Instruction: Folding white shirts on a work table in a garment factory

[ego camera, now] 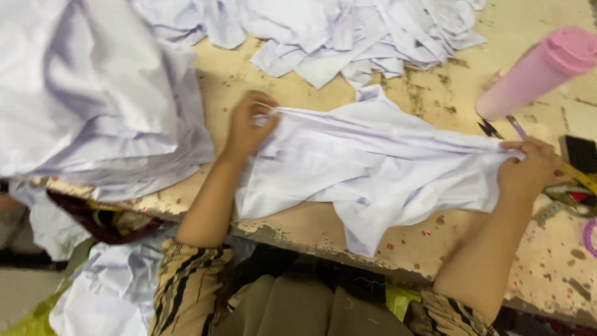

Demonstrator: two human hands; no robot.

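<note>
Keep your left hand [249, 124] and right hand [528, 165] pinched shut on the white garment [373, 168] mid-counter [311, 230], pulling evenly toward nine and three o'clock so its edge stays taut.

bench [547, 261]: worn tan top, red flecks (near edge chipped)
on it: white cloth [373, 162], cloth heaps [348, 31], pink tumbler [535, 71], scissors [497, 127]

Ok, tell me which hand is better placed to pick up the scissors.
Right. The right hand grips the white cloth just beside the scissors; the left hand holds the cloth's far end, well away.
</note>
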